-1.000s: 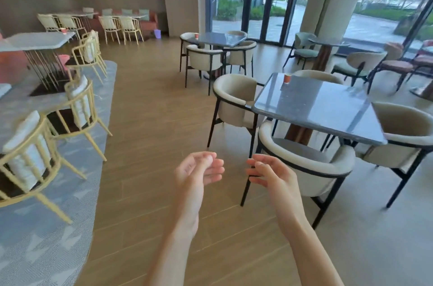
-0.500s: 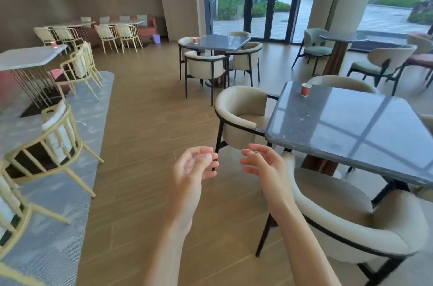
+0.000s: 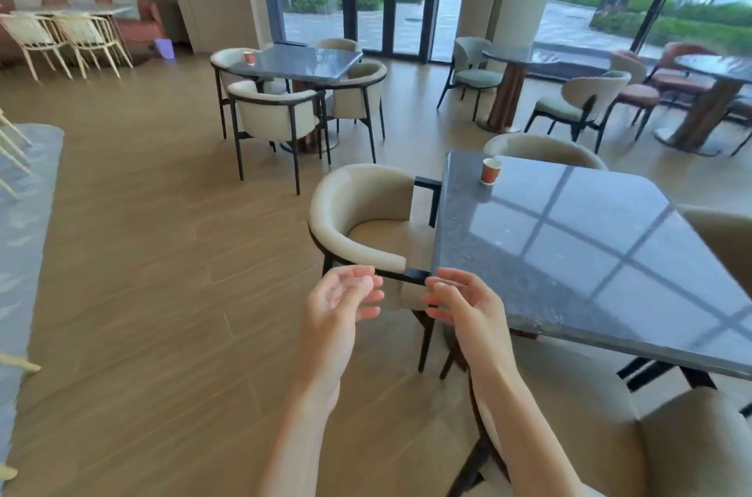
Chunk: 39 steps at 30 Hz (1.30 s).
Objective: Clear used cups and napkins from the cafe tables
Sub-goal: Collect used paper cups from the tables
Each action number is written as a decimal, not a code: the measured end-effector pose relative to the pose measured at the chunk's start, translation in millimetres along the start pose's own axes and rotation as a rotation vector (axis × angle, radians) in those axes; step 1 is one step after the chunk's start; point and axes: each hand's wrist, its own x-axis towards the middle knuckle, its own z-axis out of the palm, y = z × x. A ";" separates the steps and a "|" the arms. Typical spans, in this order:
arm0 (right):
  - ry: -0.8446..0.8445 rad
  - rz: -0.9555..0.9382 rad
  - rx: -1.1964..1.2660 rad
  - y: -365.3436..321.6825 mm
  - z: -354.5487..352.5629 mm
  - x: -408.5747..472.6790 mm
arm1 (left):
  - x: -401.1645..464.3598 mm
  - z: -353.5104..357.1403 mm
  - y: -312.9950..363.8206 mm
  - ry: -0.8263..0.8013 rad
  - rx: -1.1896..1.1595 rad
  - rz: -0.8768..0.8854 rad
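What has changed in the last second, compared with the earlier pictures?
The person walked up to the near table; it and its orange cup now look closer. Nothing was taken or let go. The left hand and right hand stay empty, loosely curled, in front.

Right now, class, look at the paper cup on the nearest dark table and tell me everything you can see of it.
The paper cup is small and orange-red with a pale rim and a pale inside; it looks like paper. It stands upright, open end up, near the far left corner of the glossy dark table. Only the tabletop touches it. Whether anything is inside cannot be seen. Neither the left hand nor the right hand is near it; both are held in front of the near edge, holding nothing.
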 end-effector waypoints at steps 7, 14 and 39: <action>0.144 -0.036 -0.041 -24.0 43.3 132.6 | 172.7 19.7 25.1 -0.110 0.009 0.004; 0.276 0.020 -0.035 -9.7 44.2 232.4 | 263.8 61.1 -0.8 -0.186 -0.039 -0.080; 0.415 0.210 -0.200 44.5 -42.3 623.1 | 623.0 309.7 -110.2 -0.404 0.222 -0.281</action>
